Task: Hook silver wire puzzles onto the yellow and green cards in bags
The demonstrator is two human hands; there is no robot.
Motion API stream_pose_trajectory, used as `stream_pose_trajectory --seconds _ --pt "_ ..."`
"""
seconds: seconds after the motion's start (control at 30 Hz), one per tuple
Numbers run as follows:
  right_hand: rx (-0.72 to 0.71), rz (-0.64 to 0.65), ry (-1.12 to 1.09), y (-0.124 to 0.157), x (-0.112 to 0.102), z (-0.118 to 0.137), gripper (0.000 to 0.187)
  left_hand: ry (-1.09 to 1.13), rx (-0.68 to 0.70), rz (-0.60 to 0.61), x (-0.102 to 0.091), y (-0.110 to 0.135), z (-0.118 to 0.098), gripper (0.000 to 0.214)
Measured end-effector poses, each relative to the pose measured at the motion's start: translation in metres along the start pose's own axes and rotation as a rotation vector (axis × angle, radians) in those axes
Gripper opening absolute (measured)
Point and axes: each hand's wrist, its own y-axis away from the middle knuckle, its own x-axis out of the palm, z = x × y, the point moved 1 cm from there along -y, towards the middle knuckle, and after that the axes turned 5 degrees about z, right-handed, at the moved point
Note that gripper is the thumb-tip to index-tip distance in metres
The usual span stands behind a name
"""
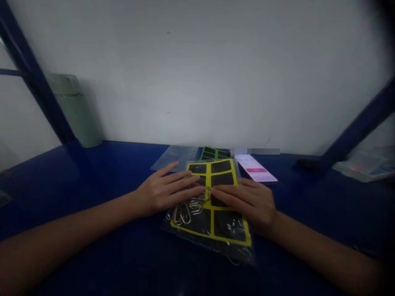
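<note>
My left hand (163,192) and my right hand (247,203) lie flat, fingers apart, on a clear plastic bag (212,242). The bag holds a sheet of black panels with a yellow grid (228,225). Several silver paper clips (185,210) lie in a loose heap under my left fingertips. A small round gold-coloured part (208,189) sits between the fingertips of both hands. I cannot tell whether the clips are inside the bag. My hands hide the middle of the sheet.
A green-and-black sheet (214,153) and a clear plastic sleeve (174,158) lie behind the bag, beside a pink-and-white printed card (254,167). A pale green bottle (74,111) stands back left. Dark blue shelf posts (40,78) flank the blue tabletop (92,230); papers (365,165) lie far right.
</note>
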Motion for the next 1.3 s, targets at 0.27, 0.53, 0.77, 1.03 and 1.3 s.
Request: stream_pose_trajectory --seconds 0.27,0.53,0.77,1.03,1.3 --pt "-0.015 0.001 0.074 -0.005 -0.001 0.003 0.018 -0.042 0.023 0.001 -0.002 -0.001 -0.001 0.031" --pt "-0.07 0.029 0.071 0.0 0.002 -0.001 0.019 -0.065 0.027 -0.007 -0.006 -0.004 -0.002 0.03" --pt "-0.117 0.136 0.088 0.008 -0.001 -0.01 0.025 -0.035 -0.048 -0.037 -0.002 -0.002 -0.002 0.031" --pt "0.009 0.174 0.136 0.025 0.001 -0.022 0.038 -0.05 -0.075 -0.029 0.005 0.005 0.004 0.03" --pt "0.184 0.028 0.126 0.028 0.001 -0.027 0.032 -0.035 -0.058 -0.037 0.01 0.009 0.007 0.031"
